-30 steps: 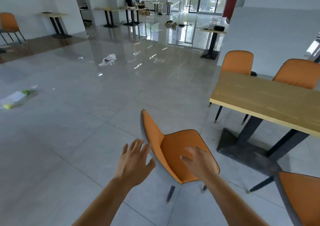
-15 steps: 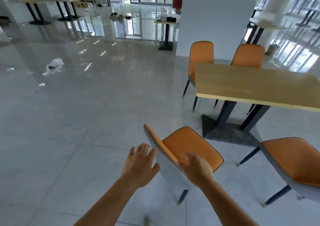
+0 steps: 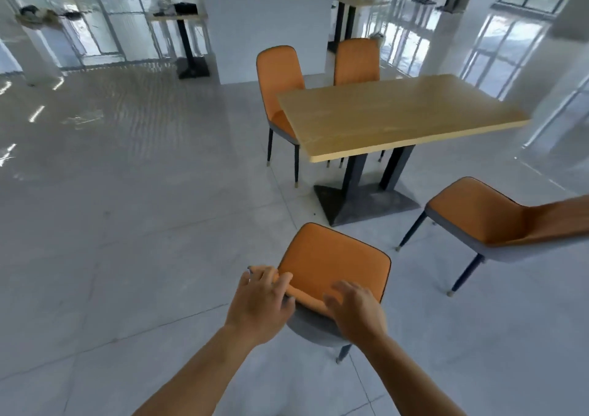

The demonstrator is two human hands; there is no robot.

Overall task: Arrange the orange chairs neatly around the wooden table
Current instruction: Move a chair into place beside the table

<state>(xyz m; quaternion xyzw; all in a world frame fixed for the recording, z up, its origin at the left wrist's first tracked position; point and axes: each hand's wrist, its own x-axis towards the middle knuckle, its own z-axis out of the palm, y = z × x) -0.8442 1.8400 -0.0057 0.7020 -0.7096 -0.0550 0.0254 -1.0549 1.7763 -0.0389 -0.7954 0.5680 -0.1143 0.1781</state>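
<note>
Near chair [image 3: 331,258]: backrest top under left hand [image 3: 259,304] and right hand [image 3: 357,312], fingers draped over, clamp unclear. Risk: slipping, tipping, striking bench [image 3: 392,114] base.

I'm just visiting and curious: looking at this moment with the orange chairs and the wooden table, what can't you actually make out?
All from the head view:
- Held chair: backrest top largely covered by left hand and right hand; grip firmness unclear.
- Right-hand chair: backrest cut off by the picture's right edge.
- Far chairs: seats partly hidden behind the wooden table.
- Items on the background table: too blurred to identify.
</note>
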